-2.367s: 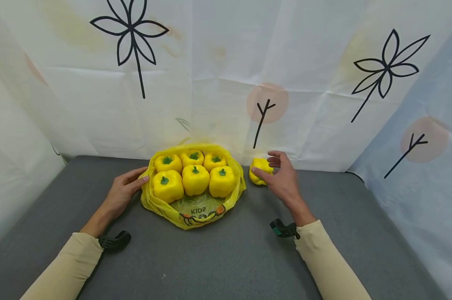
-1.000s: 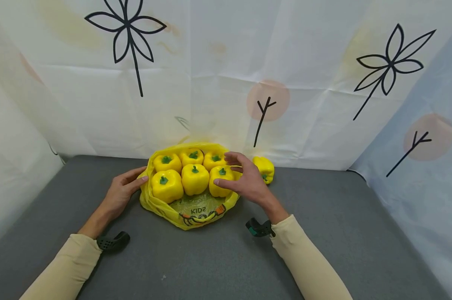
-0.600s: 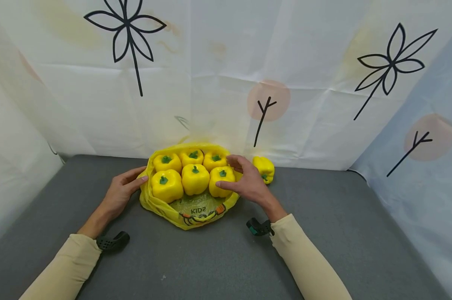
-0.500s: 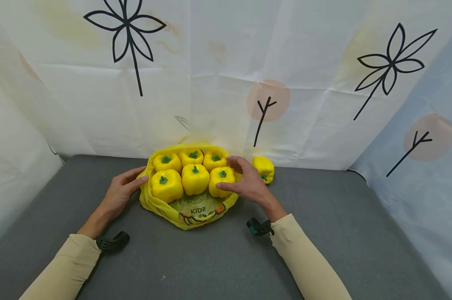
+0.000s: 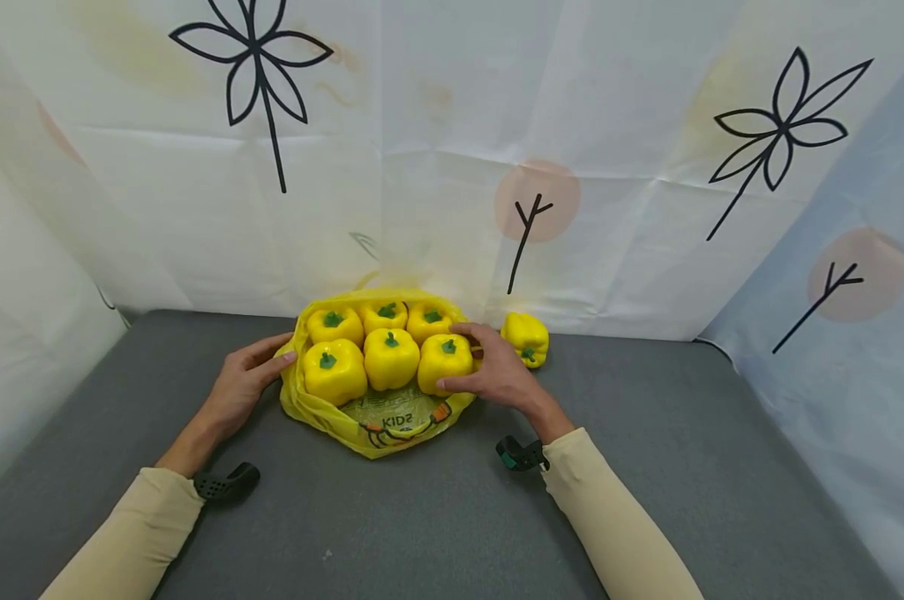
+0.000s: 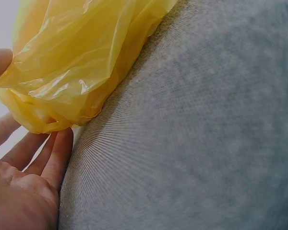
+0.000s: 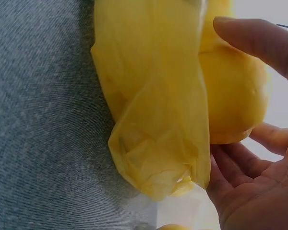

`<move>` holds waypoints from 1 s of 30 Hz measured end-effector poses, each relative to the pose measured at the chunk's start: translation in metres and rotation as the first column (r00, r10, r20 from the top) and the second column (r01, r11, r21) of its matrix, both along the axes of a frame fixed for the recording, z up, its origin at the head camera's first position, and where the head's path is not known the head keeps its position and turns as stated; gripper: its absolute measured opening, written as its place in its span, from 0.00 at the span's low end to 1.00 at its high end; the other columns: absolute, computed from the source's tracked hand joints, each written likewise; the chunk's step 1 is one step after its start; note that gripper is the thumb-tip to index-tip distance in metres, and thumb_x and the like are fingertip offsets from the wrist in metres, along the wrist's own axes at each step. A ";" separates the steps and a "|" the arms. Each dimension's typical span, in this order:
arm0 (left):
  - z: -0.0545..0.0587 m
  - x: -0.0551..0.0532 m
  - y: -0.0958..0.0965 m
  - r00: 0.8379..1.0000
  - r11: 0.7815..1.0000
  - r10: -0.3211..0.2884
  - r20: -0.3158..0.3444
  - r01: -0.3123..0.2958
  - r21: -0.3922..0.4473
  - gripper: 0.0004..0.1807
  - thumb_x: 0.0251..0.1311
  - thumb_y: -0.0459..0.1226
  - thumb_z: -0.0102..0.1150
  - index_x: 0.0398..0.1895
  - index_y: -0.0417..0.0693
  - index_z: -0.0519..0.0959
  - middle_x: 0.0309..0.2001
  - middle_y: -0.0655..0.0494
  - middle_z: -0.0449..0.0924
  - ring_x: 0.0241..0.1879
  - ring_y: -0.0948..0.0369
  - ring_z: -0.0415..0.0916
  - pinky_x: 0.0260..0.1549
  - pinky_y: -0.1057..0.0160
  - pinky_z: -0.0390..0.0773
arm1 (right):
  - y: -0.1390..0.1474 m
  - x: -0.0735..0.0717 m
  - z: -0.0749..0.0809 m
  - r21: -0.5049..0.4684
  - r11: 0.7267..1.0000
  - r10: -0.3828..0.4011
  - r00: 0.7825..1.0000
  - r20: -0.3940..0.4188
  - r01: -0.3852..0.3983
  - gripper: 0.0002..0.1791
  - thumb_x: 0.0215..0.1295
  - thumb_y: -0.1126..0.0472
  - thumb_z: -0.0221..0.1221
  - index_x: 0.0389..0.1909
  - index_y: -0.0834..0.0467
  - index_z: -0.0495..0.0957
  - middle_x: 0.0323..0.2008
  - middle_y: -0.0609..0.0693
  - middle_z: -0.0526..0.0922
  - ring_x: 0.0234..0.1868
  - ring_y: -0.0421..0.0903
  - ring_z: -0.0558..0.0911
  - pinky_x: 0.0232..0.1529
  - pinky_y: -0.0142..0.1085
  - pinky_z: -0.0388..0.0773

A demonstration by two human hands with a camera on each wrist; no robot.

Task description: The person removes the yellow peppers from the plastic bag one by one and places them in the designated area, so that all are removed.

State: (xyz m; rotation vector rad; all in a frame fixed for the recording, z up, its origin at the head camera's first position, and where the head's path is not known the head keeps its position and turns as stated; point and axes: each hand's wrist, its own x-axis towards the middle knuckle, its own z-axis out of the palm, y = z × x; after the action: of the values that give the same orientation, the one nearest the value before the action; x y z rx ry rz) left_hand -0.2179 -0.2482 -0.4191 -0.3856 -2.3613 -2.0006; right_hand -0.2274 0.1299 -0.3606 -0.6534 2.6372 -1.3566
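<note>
A yellow plastic bag (image 5: 335, 425), its rim rolled down, stands against the back wall with several yellow bell peppers inside, green stems up. My left hand (image 5: 243, 382) holds the bag's left rim, thumb on the inner side and fingers beneath the outside, as the left wrist view shows. Thumb and fingers of my right hand (image 5: 502, 371) are around the front right bell pepper (image 5: 444, 360), still among the others in the bag. In the right wrist view, the thumb lies over this pepper (image 7: 237, 96) and the fingers reach behind it, beside the bag's folded edge.
Another yellow bell pepper (image 5: 525, 337) lies on its side on the grey table (image 5: 392, 533), just right of the bag and behind my right hand. White printed cloth walls (image 5: 437, 125) close off the back and both sides.
My right hand has moved left from beside the loose pepper to the bag's front right pepper, and its thumb and fingers have closed in around it. My left hand stays on the rim.
</note>
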 end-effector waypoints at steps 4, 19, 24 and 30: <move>0.000 0.000 0.000 1.000 1.000 -0.001 -0.003 0.001 0.002 0.32 0.78 0.41 0.51 0.75 0.29 0.59 0.70 0.45 0.65 0.58 0.76 0.69 0.52 0.77 0.73 | 0.001 0.001 0.000 0.013 1.000 -0.006 1.000 0.000 0.006 0.44 0.58 0.56 0.74 0.73 0.60 0.65 0.69 0.59 0.66 0.63 0.58 0.73 0.61 0.51 0.73; 0.000 0.000 0.000 1.000 1.000 -0.009 -0.014 0.009 -0.002 0.31 0.78 0.41 0.51 0.75 0.28 0.60 0.70 0.47 0.66 0.58 0.77 0.68 0.52 0.78 0.73 | 0.013 0.006 0.021 -0.113 0.992 -0.062 0.996 -0.058 0.055 0.42 0.57 0.58 0.75 0.72 0.57 0.68 0.64 0.58 0.67 0.59 0.57 0.73 0.61 0.53 0.72; -0.001 0.000 0.000 1.000 1.000 -0.008 -0.019 0.007 -0.011 0.31 0.78 0.40 0.51 0.75 0.29 0.60 0.69 0.48 0.66 0.58 0.77 0.69 0.52 0.78 0.73 | 0.025 0.007 0.031 -0.150 0.985 -0.100 0.991 -0.095 0.085 0.40 0.57 0.58 0.74 0.70 0.57 0.69 0.61 0.58 0.68 0.58 0.55 0.73 0.64 0.53 0.70; -0.001 -0.001 -0.001 1.000 1.000 -0.005 -0.027 0.005 -0.019 0.30 0.78 0.40 0.51 0.74 0.29 0.61 0.67 0.53 0.68 0.58 0.77 0.69 0.51 0.77 0.73 | 0.043 0.009 0.044 -0.204 0.967 -0.169 0.984 -0.066 0.152 0.41 0.59 0.60 0.73 0.72 0.60 0.65 0.62 0.58 0.68 0.58 0.55 0.72 0.61 0.50 0.72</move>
State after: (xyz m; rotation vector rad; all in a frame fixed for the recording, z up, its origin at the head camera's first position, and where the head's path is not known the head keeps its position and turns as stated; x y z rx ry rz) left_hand -0.2187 -0.2490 -0.4200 -0.4165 -2.3677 -1.9637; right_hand -0.2185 0.1733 -0.3170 -0.5369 2.6925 -1.6909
